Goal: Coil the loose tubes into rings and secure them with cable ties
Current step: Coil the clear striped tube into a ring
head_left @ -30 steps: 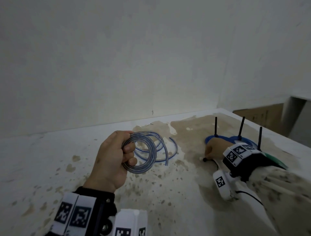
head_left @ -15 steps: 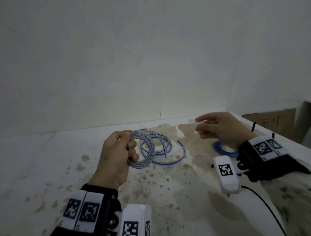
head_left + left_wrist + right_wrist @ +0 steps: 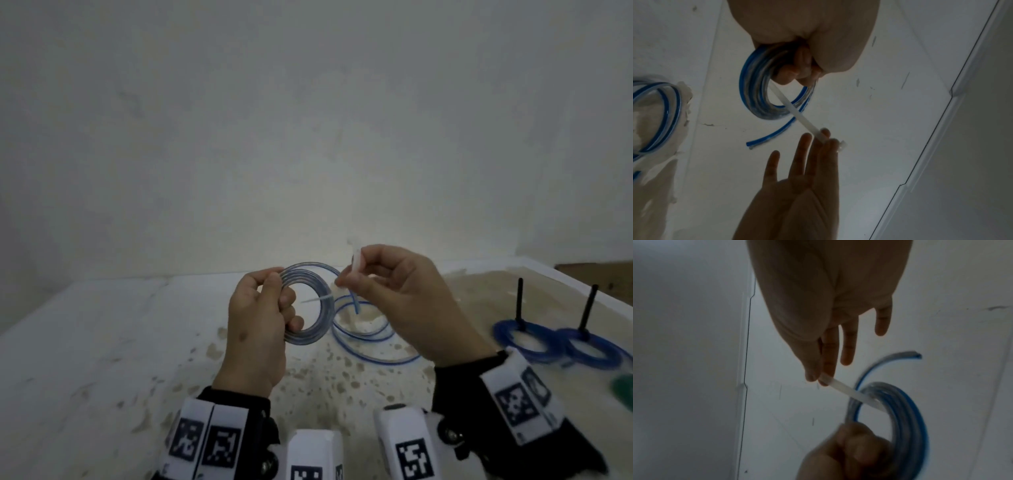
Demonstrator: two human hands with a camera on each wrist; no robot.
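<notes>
Blue-striped clear tube coil (image 3: 308, 305) sits clenched in the left hand (image 3: 260, 329) above the stained surface (image 3: 102, 342). From the left wrist, a white cable tie (image 3: 797, 114) crosses it. From the right wrist, the right hand (image 3: 828, 321) pinches that tie.

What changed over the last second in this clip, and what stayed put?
The right hand left the table beside the pegs, rose and swung left to the coiled tube, now pinching a white cable tie whose tip pokes through the ring. The left hand kept gripping the coil, raised slightly. The loose tube on the table and the blue rings on the pegs stayed as they were.
</notes>
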